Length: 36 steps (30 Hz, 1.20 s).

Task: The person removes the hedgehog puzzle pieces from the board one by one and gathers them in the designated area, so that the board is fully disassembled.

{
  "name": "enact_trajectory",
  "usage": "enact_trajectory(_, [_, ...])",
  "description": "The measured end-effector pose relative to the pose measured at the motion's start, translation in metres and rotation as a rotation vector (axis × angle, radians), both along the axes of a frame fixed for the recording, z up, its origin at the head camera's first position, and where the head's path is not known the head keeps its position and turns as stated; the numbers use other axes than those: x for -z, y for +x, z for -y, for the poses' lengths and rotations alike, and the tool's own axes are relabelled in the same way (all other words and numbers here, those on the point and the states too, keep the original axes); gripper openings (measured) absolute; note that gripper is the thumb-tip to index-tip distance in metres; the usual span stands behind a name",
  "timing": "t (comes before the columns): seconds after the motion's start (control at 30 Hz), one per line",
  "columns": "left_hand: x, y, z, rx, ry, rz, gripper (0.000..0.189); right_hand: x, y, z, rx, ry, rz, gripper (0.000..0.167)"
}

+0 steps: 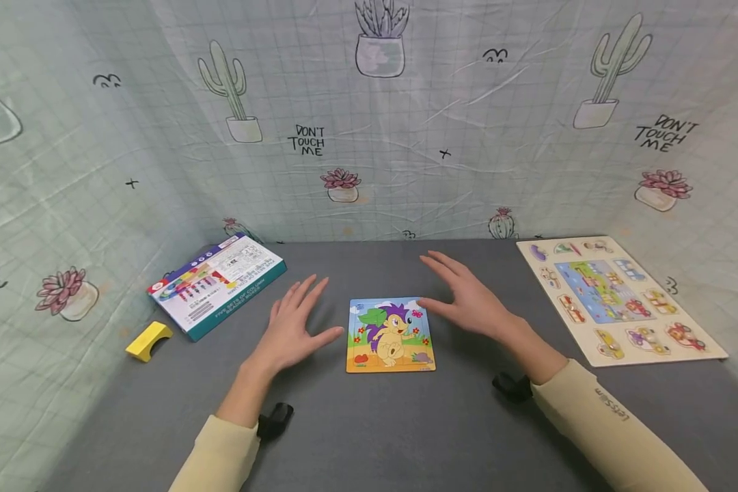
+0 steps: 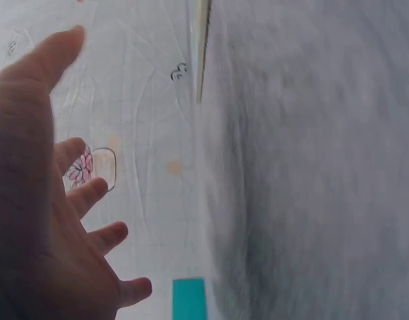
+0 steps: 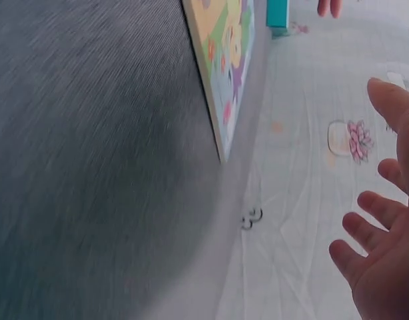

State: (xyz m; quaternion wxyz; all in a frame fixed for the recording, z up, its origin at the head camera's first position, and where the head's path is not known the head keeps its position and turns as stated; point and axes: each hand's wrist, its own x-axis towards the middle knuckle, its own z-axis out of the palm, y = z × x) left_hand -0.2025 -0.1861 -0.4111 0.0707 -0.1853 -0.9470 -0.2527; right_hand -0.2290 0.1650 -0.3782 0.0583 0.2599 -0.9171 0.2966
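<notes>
A square hedgehog puzzle board lies flat on the grey table, its picture whole. My left hand hovers to its left, fingers spread, holding nothing. On the other side my right hand is raised too, fingers apart, its thumb overlapping the board's upper right corner in the head view. The right wrist view shows the board's edge away from the right hand. In the left wrist view the left hand has outstretched fingers with nothing in them.
Left of the hands lies a flat teal-and-white box with printed bead pictures. A yellow arch block sits in front of it. At the right is a wooden peg-style puzzle board with vehicle pieces. Printed cloth hangs behind the table.
</notes>
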Motion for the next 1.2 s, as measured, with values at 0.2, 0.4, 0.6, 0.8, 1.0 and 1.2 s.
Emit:
enact_trajectory(0.2, [0.011, -0.007, -0.004, 0.05, 0.027, -0.007, 0.091, 0.009, -0.009, 0.024, -0.05, -0.027, 0.014, 0.077])
enact_trajectory(0.4, [0.018, -0.011, -0.01, 0.091, 0.045, 0.037, 0.091, 0.014, -0.017, 0.044, -0.09, -0.068, 0.1, 0.075])
enact_trajectory(0.6, [0.024, -0.01, -0.012, 0.114, 0.071, 0.066, 0.091, 0.017, -0.022, 0.061, -0.153, -0.088, 0.146, 0.07])
enact_trajectory(0.8, [0.03, -0.006, -0.015, 0.134, 0.067, 0.1, 0.091, 0.023, -0.025, 0.074, -0.186, -0.118, 0.207, 0.066])
enact_trajectory(1.0, [0.032, -0.004, -0.015, 0.113, 0.05, 0.122, 0.09, 0.027, -0.025, 0.084, -0.189, -0.08, 0.247, 0.061])
enact_trajectory(1.2, [0.032, -0.006, -0.016, 0.126, 0.045, 0.114, 0.089, 0.027, -0.028, 0.092, -0.149, -0.022, 0.275, 0.057])
